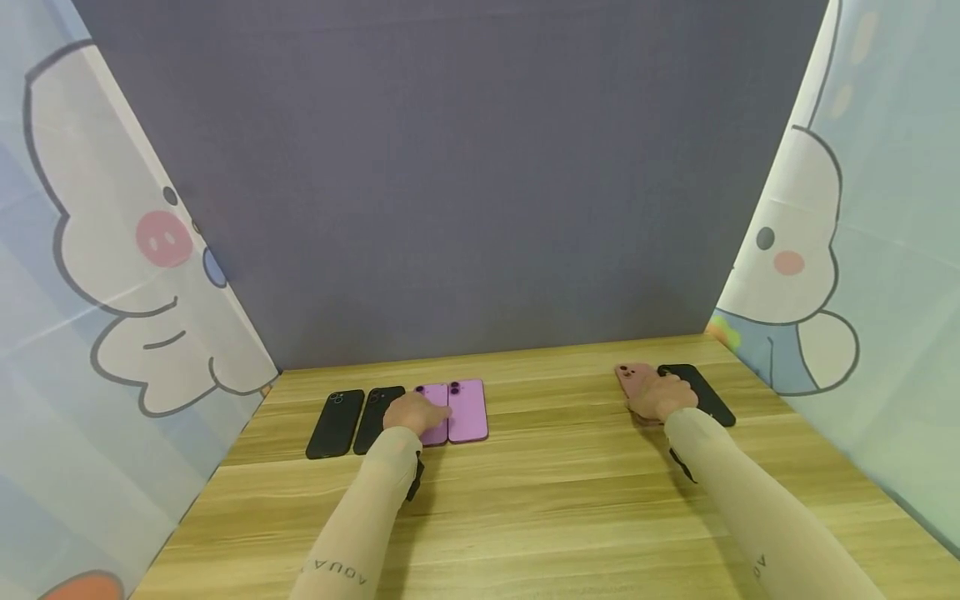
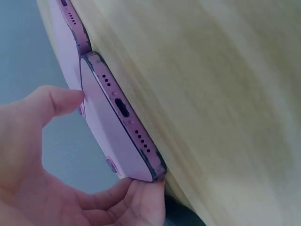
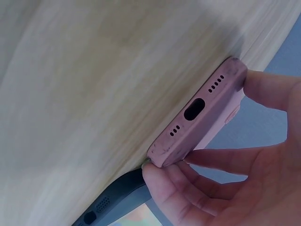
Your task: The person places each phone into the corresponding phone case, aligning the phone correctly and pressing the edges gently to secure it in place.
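Two purple phones lie side by side, camera side up, on the wooden table. My left hand [image 1: 412,413] spans the left purple phone [image 1: 435,436], thumb on one long edge and fingers on the other; its port end shows in the left wrist view. The right purple phone [image 1: 469,417] touches it. Over on the right, my right hand [image 1: 663,398] pinches a pink phone [image 3: 200,113] by its sides between thumb and fingers. A black phone [image 1: 705,395] lies close against those fingers, its speaker end visible in the right wrist view.
Two more black phones lie left of the purple ones: the outer phone [image 1: 335,425] and the inner phone [image 1: 372,421], partly behind my left hand. A grey panel [image 1: 480,183] stands along the back edge of the table [image 1: 540,517]. Cartoon-printed curtains [image 1: 862,250] hang at both sides.
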A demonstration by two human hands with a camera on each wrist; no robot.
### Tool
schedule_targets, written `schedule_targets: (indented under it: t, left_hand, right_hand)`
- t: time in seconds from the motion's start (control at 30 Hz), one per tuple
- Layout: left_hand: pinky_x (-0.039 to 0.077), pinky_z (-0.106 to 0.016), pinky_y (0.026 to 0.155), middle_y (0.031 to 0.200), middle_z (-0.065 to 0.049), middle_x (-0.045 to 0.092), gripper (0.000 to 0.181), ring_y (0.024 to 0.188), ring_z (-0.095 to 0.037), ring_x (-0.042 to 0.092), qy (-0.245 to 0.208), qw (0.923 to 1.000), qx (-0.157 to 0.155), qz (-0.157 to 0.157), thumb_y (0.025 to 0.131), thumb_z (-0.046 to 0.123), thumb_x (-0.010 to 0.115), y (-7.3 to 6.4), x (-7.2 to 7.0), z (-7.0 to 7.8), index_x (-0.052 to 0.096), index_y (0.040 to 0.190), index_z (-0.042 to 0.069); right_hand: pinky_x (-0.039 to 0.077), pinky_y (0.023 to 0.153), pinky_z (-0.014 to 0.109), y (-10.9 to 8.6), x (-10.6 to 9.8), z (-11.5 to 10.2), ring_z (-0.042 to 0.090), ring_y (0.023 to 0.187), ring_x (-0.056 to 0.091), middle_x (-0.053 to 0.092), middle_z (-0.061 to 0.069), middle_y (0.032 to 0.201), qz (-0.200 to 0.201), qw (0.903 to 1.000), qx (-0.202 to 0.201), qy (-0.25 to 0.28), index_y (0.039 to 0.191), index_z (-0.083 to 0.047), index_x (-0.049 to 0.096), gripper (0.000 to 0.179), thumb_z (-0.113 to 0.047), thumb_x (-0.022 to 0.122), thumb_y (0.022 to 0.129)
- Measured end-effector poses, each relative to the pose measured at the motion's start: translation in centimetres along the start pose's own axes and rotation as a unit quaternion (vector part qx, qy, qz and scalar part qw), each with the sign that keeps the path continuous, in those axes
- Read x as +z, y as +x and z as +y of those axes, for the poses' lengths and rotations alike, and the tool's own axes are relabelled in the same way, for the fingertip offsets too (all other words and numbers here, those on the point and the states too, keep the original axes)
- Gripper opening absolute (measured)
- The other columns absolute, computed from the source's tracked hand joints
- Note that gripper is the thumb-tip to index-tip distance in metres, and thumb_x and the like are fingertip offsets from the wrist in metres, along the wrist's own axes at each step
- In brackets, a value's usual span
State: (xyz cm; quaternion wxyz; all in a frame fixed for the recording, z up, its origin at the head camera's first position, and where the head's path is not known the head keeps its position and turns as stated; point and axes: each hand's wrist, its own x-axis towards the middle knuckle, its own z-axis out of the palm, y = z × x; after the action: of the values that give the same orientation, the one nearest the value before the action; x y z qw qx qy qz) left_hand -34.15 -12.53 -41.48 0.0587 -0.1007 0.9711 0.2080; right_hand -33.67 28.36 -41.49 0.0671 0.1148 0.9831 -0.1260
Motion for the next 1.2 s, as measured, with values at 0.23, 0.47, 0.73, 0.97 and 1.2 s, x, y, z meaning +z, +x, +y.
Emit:
schedule_targets:
  t: [0.23, 0.47, 0.73, 0.97, 1.2]
  left_hand:
    - [0.036, -0.028, 0.047, 0.060, 0.000, 0.043, 0.049, 0.051, -0.012, 0.040, 0.024, 0.9996, -0.002, -0.014, 0.091, 0.054, 0.069, 0.35, -0.01, 0.23, 0.069, 0.080, 0.006]
    - [0.037, -0.027, 0.045, 0.060, 0.000, 0.043, 0.061, 0.049, -0.011, 0.040, 0.020, 0.9996, -0.019, -0.001, 0.088, 0.056, 0.071, 0.37, 0.09, 0.55, 0.072, 0.102, -0.003]
    - [0.046, -0.031, 0.049, 0.079, -0.013, 0.057, 0.081, 0.061, -0.018, 0.051, 0.001, 0.9987, -0.047, 0.020, 0.082, 0.058, 0.076, 0.58, 0.39, 0.62, 0.062, 0.122, -0.011]
    - [0.056, -0.045, 0.073, 0.108, -0.030, 0.057, 0.098, 0.090, -0.033, 0.059, -0.006, 0.9972, -0.070, 0.027, 0.081, 0.061, 0.074, 0.89, 0.58, 0.69, 0.045, 0.135, -0.015]
    - [0.055, -0.040, 0.063, 0.094, -0.023, 0.060, 0.089, 0.078, -0.028, 0.059, -0.014, 0.9989, -0.042, 0.017, 0.083, 0.058, 0.075, 0.56, 0.37, 0.26, 0.053, 0.128, -0.015]
  right_hand:
    - [0.053, 0.078, 0.055, 0.09, 0.06, 0.05, 0.056, 0.108, 0.053, 0.047, 0.045, 0.121, 0.001, 1.0000, -0.002, -0.003, 0.135, 0.017, 0.049, 0.073, -0.043, 0.063, 0.096]
    - [0.052, 0.081, 0.056, -0.07, -0.09, -0.08, 0.058, 0.111, 0.051, 0.046, 0.046, 0.122, -0.001, 1.0000, -0.003, -0.003, 0.136, 0.018, 0.047, 0.075, -0.044, 0.063, 0.096]
    - [0.051, 0.083, 0.056, -0.33, -0.18, -0.15, 0.059, 0.114, 0.048, 0.044, 0.047, 0.124, -0.005, 1.0000, -0.002, 0.003, 0.138, 0.019, 0.044, 0.077, -0.043, 0.062, 0.097]
    - [0.051, 0.083, 0.057, -0.21, -0.25, -0.07, 0.059, 0.116, 0.047, 0.043, 0.048, 0.126, -0.007, 0.9999, -0.001, 0.008, 0.136, 0.017, 0.048, 0.074, -0.044, 0.064, 0.096]
    - [0.052, 0.082, 0.058, -0.21, -0.46, 0.17, 0.058, 0.110, 0.051, 0.047, 0.046, 0.121, -0.007, 0.9999, -0.005, 0.012, 0.133, 0.016, 0.051, 0.073, -0.044, 0.066, 0.094]
